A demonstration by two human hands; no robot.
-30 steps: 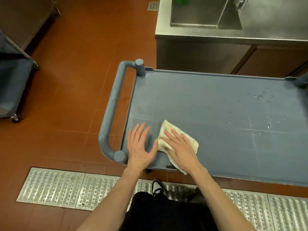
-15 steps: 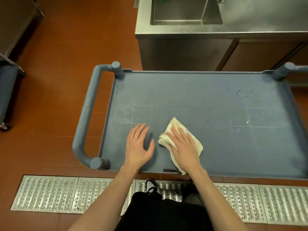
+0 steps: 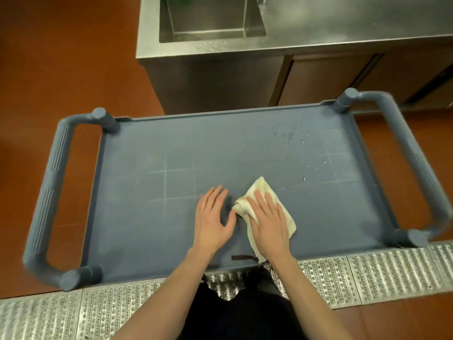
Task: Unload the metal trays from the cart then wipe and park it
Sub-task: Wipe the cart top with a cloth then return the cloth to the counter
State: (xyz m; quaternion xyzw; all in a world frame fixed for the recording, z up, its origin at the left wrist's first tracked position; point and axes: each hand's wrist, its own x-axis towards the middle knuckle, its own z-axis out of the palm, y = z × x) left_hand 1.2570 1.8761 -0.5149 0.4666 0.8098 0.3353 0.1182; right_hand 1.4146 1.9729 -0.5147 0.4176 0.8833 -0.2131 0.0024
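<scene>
The grey-blue plastic cart [image 3: 152, 217] stands in front of me with its flat top bare of trays. My right hand [image 3: 268, 219] presses flat, fingers straight, on a folded cream cloth [image 3: 259, 186] near the top's front middle. My left hand [image 3: 212, 222] rests flat on the cart top just left of the cloth, fingers straight. Water drops [image 3: 291, 137] speckle the far right part of the top. No metal trays are in view.
A steel counter with a sink basin [image 3: 210, 18] stands right behind the cart. The cart has a loop handle at the left end [image 3: 46, 197] and at the right end [image 3: 416, 163]. A metal floor grate [image 3: 367, 276] runs along my feet on red floor.
Both hands and the cloth have slid rightward along the cart top toward its middle. The view has shifted right, so the cart's right handle now shows fully.
</scene>
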